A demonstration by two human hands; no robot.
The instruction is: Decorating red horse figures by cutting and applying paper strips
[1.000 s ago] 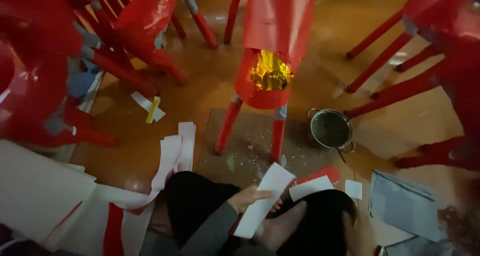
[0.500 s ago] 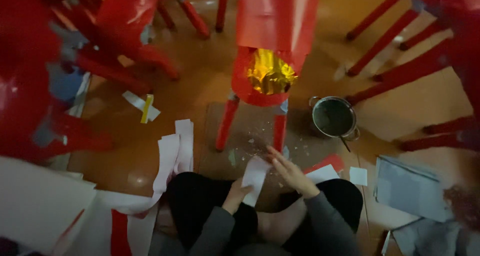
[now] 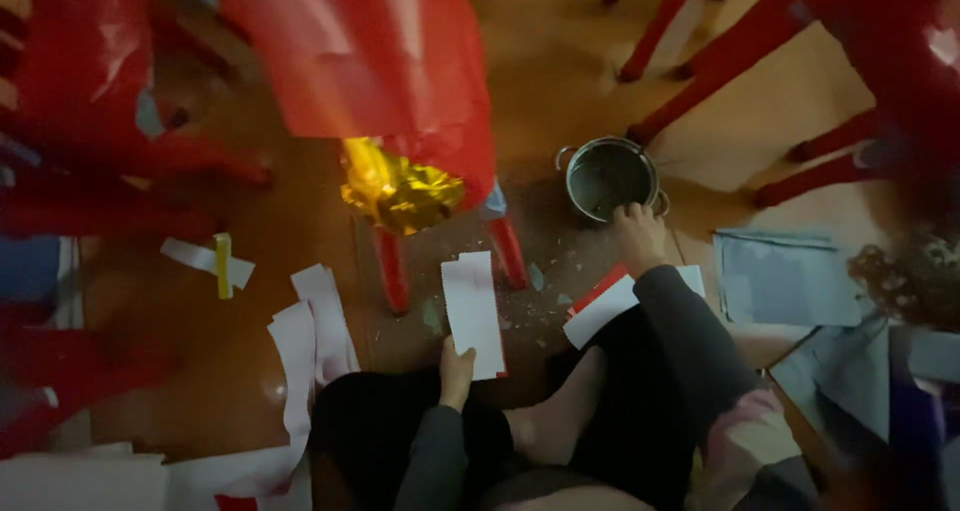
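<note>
Since half a second ago the right hand (image 3: 638, 239) has left the paper and reached out to the small metal pot (image 3: 608, 177), where it now rests at the near rim; its fingers are blurred, so whether that grip is spread or closed cannot be told. From the head camera, the left hand (image 3: 457, 368) pinches the bottom edge of a white paper strip (image 3: 472, 313), held flat above the floor (image 3: 560, 91) just before the red chair (image 3: 380, 71) with gold foil (image 3: 400, 189). More white strips (image 3: 310, 331) lie left of the knees.
</note>
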